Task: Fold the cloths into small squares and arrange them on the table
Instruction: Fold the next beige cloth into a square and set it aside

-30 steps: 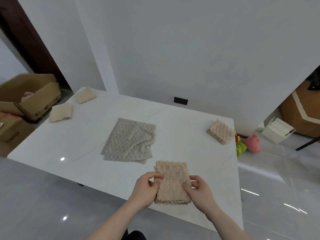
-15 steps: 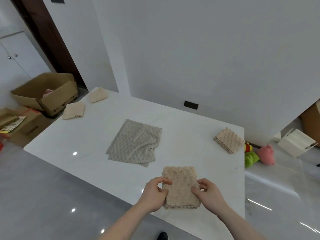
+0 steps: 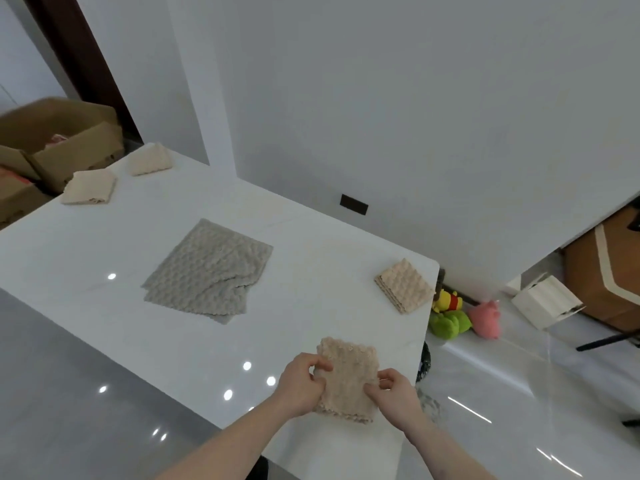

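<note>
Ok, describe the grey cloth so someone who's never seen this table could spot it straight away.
On the white table, look at the middle. The grey cloth lies there spread wide and flat. Every other cloth is beige and folded small; this alone is grey and far larger.

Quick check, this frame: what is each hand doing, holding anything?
Left hand: closed, pinching the left edge of the beige cloth.
Right hand: closed, pinching the same cloth's right edge.

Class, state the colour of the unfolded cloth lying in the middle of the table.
Grey cloth, bumpy texture; head view.
</note>
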`<state>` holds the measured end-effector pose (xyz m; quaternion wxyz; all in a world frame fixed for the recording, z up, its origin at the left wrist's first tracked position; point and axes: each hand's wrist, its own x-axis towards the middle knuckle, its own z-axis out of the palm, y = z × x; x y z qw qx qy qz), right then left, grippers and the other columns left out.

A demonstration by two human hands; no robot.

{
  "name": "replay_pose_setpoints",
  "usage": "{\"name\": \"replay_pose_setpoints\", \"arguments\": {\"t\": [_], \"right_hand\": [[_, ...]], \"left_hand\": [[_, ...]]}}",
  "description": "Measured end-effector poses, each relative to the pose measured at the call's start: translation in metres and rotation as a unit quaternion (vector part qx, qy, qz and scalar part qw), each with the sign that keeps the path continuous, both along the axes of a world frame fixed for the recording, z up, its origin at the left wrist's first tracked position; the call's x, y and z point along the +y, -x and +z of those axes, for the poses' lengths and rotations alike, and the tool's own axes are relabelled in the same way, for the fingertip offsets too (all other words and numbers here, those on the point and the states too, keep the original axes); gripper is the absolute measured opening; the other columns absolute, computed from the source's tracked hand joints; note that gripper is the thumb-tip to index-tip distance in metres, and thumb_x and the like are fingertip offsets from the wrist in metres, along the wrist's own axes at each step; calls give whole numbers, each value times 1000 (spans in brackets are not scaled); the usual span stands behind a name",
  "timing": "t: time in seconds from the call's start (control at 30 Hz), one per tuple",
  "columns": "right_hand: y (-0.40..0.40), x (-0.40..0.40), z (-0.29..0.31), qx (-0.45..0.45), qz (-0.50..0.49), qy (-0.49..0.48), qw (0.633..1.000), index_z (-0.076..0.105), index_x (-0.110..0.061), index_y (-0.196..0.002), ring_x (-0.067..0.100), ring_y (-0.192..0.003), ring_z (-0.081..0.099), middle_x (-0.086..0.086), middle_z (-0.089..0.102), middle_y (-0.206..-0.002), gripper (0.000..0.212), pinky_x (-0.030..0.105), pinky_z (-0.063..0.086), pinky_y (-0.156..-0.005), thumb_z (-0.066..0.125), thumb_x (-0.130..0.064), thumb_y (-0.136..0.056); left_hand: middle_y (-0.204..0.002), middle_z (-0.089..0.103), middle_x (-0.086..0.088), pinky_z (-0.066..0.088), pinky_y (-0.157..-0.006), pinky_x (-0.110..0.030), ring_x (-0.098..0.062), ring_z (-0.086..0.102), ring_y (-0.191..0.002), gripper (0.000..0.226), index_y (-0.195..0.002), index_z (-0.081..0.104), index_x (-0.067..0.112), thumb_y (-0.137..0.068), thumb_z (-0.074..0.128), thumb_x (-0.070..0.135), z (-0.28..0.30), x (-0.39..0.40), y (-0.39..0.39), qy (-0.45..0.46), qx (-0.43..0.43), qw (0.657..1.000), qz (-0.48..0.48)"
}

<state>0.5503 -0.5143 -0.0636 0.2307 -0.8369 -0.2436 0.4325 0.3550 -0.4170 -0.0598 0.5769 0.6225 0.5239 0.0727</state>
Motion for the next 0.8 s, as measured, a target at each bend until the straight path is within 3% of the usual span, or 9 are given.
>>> {"name": "replay_pose_setpoints", "arguments": {"t": [0.1, 0.23, 0.5, 0.57, 0.67, 0.8], "right_hand": [[-37, -2, -15, 10, 2, 18, 1000, 60, -20, -112, 16, -89, 68, -3, 67, -103, 34, 34, 56, -76, 74, -32, -83], [-83, -3, -35, 20, 4, 28, 999, 59, -17, -118, 24, -89, 70, -1, 67, -103, 41, 39, 59, -79, 73, -32, -83], [-141, 15, -52, 4, 46, 46, 998, 59, -15, -123, 16, -86, 66, -4, 66, -100, 35, 31, 55, -74, 69, -26, -91], [-147, 22, -54, 7, 61, 48, 997, 57, -15, -130, 16, -86, 68, -2, 68, -107, 40, 28, 54, -69, 66, -25, -93], [-149, 27, -58, 6, 109, 69, 992, 46, -17, -145, 17, -96, 66, 1, 61, -134, 54, 22, 50, -62, 64, -26, -95], [-145, 24, -65, -29, 183, 73, 980, 37, -19, -152, 20, -104, 65, 4, 44, -153, 64, 27, 54, -72, 64, -26, -94]], "left_hand": [[-125, 51, 16, 59, -76, -24, -9, 63, -101, 33, -103, 63, 41, -88, 55, 14, -17, -10, -42, 3, 15, 1000, 4], [-133, 47, 13, 54, -97, -28, -12, 57, -117, 51, -121, 61, 35, -81, 56, 3, -35, -20, -88, 9, 42, 999, -21], [-147, 40, 10, 46, -108, -27, -13, 52, -125, 59, -136, 56, 31, -82, 62, 9, -54, -20, -145, 17, 56, 998, -24], [-151, 36, 12, 44, -104, -20, -11, 51, -127, 58, -139, 55, 30, -83, 68, 16, -55, -17, -151, 15, 59, 998, -22], [-159, 28, 13, 38, -100, -17, -12, 48, -134, 61, -143, 51, 29, -85, 71, 31, -59, -14, -152, 2, 89, 995, -35], [-163, 24, 5, 36, -113, -25, -14, 29, -150, 53, -142, 51, 28, -91, 64, 29, -63, -17, -136, 6, 119, 992, -47]]}}
